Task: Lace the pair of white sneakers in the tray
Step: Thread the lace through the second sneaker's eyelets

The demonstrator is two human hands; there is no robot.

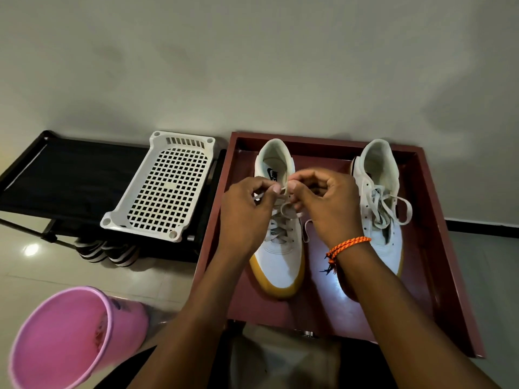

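Far left, a pink plastic bucket (64, 338) stands at the bottom corner on the pale tiled floor (56, 273). Behind it a black shoe rack (50, 175) runs along the wall, striped footwear (108, 252) tucked beneath, and a white perforated plastic basket (165, 189) sits tilted on the rack's right end, just beside the tray.

Now the action — a dark red tray (427, 248) holds both sneakers, heels toward the wall, toes toward the person. The left hand (247, 214) is over the left sneaker (280, 242), thumb and forefinger pinched on a strand of the white lace (283, 203) above the tongue. A small loop of that lace hangs directly below the fingertips, between the two hands, and the crossed rows run down the eyelets underneath.

The right hand (328, 203) meets it almost thumb to thumb — fingers curled, pinching the same lace just right of the left thumb, a loose end trailing down beside the palm. An orange braided bracelet (346, 245) circles that wrist.

Further right, the right sneaker (379, 197) lies well clear of both hands, its lace (393, 206) threaded and spilling in loose loops over the side.
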